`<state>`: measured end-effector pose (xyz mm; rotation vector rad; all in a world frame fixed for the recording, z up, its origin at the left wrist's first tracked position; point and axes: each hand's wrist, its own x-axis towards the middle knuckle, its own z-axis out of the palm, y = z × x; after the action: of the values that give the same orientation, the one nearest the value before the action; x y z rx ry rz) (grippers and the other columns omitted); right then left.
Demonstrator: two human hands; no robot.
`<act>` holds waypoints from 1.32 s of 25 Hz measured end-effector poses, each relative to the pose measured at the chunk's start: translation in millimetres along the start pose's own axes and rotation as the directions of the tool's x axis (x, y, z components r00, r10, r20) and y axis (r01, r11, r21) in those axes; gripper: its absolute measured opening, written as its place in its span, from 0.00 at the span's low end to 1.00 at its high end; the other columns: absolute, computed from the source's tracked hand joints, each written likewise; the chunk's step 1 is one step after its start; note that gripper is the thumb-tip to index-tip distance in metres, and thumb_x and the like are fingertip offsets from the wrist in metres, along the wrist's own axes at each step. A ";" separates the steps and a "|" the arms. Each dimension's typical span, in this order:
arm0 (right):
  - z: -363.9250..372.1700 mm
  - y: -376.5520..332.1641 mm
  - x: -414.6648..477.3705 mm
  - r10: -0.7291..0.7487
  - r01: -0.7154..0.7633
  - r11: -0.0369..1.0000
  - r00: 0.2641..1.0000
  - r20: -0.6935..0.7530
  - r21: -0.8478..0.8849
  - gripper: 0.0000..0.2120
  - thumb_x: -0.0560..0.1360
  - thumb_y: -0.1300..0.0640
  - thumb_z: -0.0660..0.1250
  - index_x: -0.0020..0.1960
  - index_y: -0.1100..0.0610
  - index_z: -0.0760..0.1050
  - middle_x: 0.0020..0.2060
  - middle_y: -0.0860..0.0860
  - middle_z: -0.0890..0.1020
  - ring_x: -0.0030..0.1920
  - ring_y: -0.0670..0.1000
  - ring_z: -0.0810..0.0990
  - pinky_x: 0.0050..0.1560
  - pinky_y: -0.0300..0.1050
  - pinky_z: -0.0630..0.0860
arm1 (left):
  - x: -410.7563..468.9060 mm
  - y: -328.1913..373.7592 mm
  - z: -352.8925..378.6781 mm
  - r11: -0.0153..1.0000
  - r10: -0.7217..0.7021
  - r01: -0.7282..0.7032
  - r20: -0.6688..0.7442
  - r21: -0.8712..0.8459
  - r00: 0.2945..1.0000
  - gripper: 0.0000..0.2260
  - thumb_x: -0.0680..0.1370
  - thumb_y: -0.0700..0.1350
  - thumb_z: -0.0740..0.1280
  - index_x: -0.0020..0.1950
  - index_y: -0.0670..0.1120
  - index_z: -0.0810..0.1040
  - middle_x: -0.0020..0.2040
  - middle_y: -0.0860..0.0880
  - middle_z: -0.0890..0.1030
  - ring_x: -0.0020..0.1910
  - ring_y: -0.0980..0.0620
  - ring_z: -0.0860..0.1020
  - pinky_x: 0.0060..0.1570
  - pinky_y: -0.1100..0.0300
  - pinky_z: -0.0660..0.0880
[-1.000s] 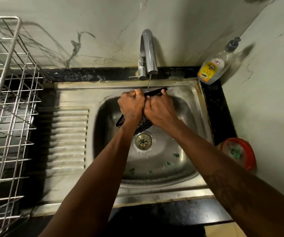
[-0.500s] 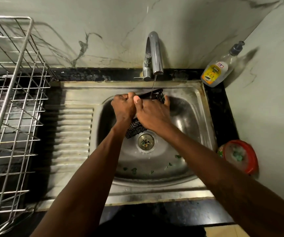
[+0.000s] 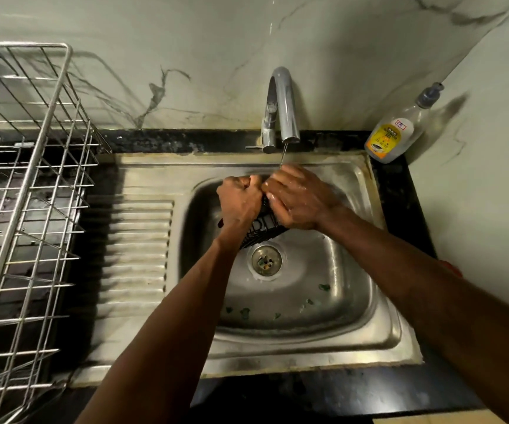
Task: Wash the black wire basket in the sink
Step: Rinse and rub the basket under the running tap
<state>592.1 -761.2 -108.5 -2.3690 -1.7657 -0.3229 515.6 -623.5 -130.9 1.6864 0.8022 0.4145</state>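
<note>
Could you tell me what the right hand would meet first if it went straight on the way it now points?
Most likely the left hand: the right hand points away and leftward over the black wire basket, and the left knuckles sit close against its fingertips. Depth is hard to judge.
</note>
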 end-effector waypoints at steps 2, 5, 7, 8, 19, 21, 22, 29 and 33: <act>2.7 -14.4 19.7 0.228 -0.223 0.960 0.974 -0.007 0.169 0.09 0.80 0.55 0.59 0.56 0.58 0.74 0.47 0.55 0.80 0.48 0.55 0.77 0.55 0.52 0.72 | 1.6 -0.7 1.5 0.999 -0.035 0.036 -0.041 0.003 0.999 0.20 0.77 0.41 0.67 0.25 0.48 0.70 0.21 0.56 0.69 0.21 0.59 0.65 0.26 0.63 0.66; 18.1 -23.5 23.6 0.349 -0.365 0.894 0.931 0.106 0.261 0.09 0.84 0.51 0.56 0.55 0.55 0.71 0.38 0.51 0.79 0.37 0.52 0.76 0.45 0.45 0.69 | 3.1 -17.1 -12.6 1.000 -0.023 0.024 -0.071 0.008 0.997 0.17 0.76 0.42 0.67 0.27 0.47 0.74 0.23 0.54 0.73 0.22 0.58 0.68 0.24 0.62 0.68; 20.6 -12.1 15.7 0.445 -0.458 0.848 0.889 0.111 0.266 0.13 0.85 0.47 0.54 0.53 0.54 0.73 0.34 0.49 0.78 0.31 0.48 0.73 0.37 0.41 0.65 | 1.7 -27.4 -24.8 1.000 0.030 -0.030 -0.052 0.008 0.998 0.16 0.75 0.42 0.66 0.27 0.47 0.71 0.23 0.53 0.69 0.23 0.57 0.65 0.24 0.60 0.65; 20.0 -5.4 17.9 0.521 -0.531 0.812 0.847 0.110 0.242 0.16 0.85 0.46 0.53 0.50 0.53 0.75 0.33 0.49 0.78 0.31 0.49 0.74 0.36 0.41 0.65 | 3.3 -30.6 -27.9 0.999 0.037 -0.037 -0.050 0.000 0.998 0.16 0.74 0.42 0.66 0.27 0.48 0.69 0.23 0.53 0.67 0.23 0.57 0.63 0.25 0.60 0.63; 20.7 2.8 30.6 0.758 -0.807 0.545 0.590 0.278 0.226 0.29 0.85 0.41 0.48 0.39 0.55 0.77 0.31 0.52 0.79 0.29 0.48 0.74 0.33 0.41 0.68 | 21.8 -37.2 -21.9 0.995 -0.046 0.044 -0.030 -0.086 0.998 0.16 0.75 0.40 0.68 0.28 0.47 0.71 0.23 0.51 0.67 0.23 0.56 0.63 0.25 0.63 0.63; 22.7 12.1 33.0 0.818 -0.849 0.424 0.509 0.268 0.315 0.27 0.85 0.41 0.52 0.36 0.55 0.75 0.30 0.51 0.77 0.29 0.47 0.74 0.31 0.41 0.67 | 26.4 -36.6 -16.2 0.980 -0.115 0.108 -0.036 -0.166 0.993 0.15 0.74 0.40 0.70 0.28 0.47 0.73 0.25 0.49 0.71 0.25 0.53 0.68 0.27 0.58 0.70; 25.5 7.1 38.9 0.812 -0.822 0.449 0.539 0.223 0.350 0.26 0.85 0.43 0.55 0.34 0.54 0.74 0.28 0.49 0.76 0.28 0.47 0.75 0.30 0.41 0.69 | 28.3 -38.1 -15.5 0.970 -0.152 0.143 -0.035 -0.197 0.988 0.14 0.73 0.41 0.71 0.28 0.47 0.75 0.26 0.47 0.73 0.26 0.50 0.70 0.29 0.55 0.73; 28.7 4.2 68.8 0.784 -0.784 0.563 0.607 0.128 0.263 0.23 0.81 0.44 0.61 0.40 0.59 0.83 0.33 0.55 0.84 0.34 0.55 0.83 0.39 0.47 0.82 | 23.8 -17.9 -25.9 0.815 0.325 -0.336 0.107 0.472 0.940 0.24 0.86 0.53 0.54 0.39 0.45 0.81 0.30 0.49 0.80 0.28 0.51 0.78 0.35 0.57 0.76; 33.7 -10.6 69.6 0.784 -0.721 0.535 0.618 0.059 0.440 0.24 0.83 0.44 0.59 0.39 0.58 0.81 0.34 0.56 0.84 0.39 0.58 0.83 0.45 0.49 0.79 | 12.9 7.8 3.5 0.826 0.236 -0.180 -0.037 0.534 0.971 0.27 0.83 0.55 0.53 0.36 0.42 0.82 0.32 0.44 0.81 0.31 0.45 0.78 0.43 0.53 0.76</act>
<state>603.6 -685.1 -121.9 -2.4061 -0.5007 0.0315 529.2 -617.7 -126.3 2.3007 0.8591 0.4598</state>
